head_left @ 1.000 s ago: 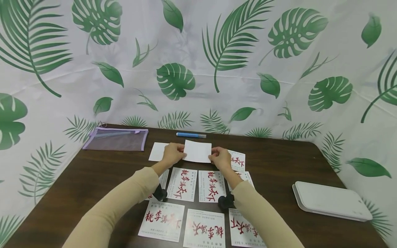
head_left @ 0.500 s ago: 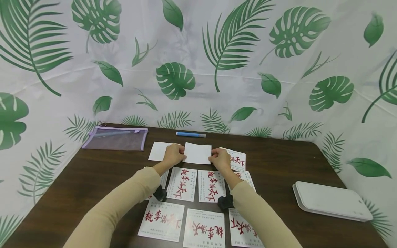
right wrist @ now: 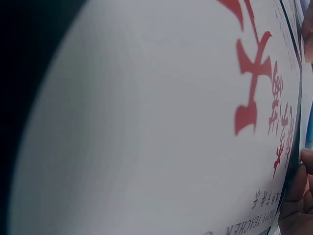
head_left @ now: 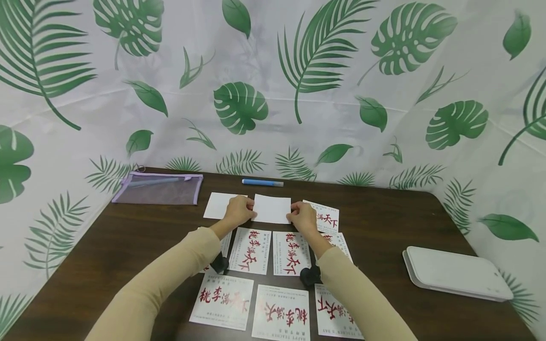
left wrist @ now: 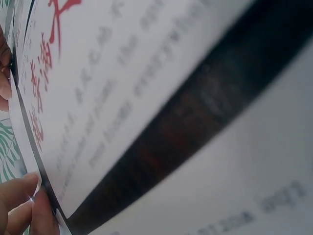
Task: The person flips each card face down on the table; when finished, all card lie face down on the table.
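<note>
We see both arms reaching forward across the brown table (head_left: 371,232), their long pale sleeves (head_left: 159,279) slanting inward from the lower corners of the head view. The left hand (head_left: 237,211) and the right hand (head_left: 304,218) stand apart, facing each other, with a plain white card (head_left: 272,209) between them. We see the left thumb and fingers pinching the card's left edge and the right thumb and fingers pinching its right edge, so it is held level by its two sides, its top edge slightly bowed. We cannot tell whether its underside touches the table.

The card sits in the far row, between a second blank card (head_left: 218,205), partly covered by the left hand, and a printed card (head_left: 329,219) just beyond the right hand. Below the wrists we find more cards with red characters: a middle row (head_left: 291,254), partly hidden by the arms, and a near row (head_left: 281,313). A black device (head_left: 220,263) shows at each wrist.

Behind the hands lies a blue pen (head_left: 262,182); to the left is a purple-edged pouch (head_left: 162,190), and well to the right, a white case (head_left: 456,273).
</note>
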Motion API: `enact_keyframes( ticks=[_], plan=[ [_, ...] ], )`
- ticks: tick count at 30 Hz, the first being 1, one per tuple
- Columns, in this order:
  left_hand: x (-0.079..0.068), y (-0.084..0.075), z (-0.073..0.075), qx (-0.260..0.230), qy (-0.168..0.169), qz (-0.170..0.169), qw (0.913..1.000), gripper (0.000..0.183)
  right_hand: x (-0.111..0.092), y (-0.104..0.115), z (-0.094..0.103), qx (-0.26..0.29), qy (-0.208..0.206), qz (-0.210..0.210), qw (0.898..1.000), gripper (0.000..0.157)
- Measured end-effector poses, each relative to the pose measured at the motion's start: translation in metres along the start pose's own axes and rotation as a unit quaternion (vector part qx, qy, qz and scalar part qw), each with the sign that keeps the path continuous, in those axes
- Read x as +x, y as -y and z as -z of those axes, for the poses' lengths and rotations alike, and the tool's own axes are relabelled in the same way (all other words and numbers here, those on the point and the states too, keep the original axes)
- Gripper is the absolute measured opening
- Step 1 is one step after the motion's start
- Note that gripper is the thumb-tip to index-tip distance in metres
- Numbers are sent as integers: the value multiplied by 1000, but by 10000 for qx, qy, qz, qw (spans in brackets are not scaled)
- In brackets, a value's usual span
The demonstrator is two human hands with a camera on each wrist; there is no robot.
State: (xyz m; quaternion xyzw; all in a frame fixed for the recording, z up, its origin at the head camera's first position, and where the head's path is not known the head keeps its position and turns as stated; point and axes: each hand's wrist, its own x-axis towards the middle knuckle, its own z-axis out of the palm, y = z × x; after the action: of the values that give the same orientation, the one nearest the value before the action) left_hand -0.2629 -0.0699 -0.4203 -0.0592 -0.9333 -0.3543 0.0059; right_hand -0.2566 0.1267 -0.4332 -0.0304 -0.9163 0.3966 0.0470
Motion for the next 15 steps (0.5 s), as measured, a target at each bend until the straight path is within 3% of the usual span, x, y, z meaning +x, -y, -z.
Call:
enact_keyframes(
  ticks=[3, 9, 15],
  plan=[
    [1, -1, 0, 52, -39, -11, 10000, 11, 2, -3, -3, 75, -60, 72, 9999, 23],
    [1, -5, 2, 308, -15, -56, 9995, 38, 2, -2, -3, 98, -106, 19, 9999, 23],
    [0, -6, 2, 529, 49, -148, 9985, 35, -3, 3, -2, -143, -92, 114, 9998, 26]
  ],
)
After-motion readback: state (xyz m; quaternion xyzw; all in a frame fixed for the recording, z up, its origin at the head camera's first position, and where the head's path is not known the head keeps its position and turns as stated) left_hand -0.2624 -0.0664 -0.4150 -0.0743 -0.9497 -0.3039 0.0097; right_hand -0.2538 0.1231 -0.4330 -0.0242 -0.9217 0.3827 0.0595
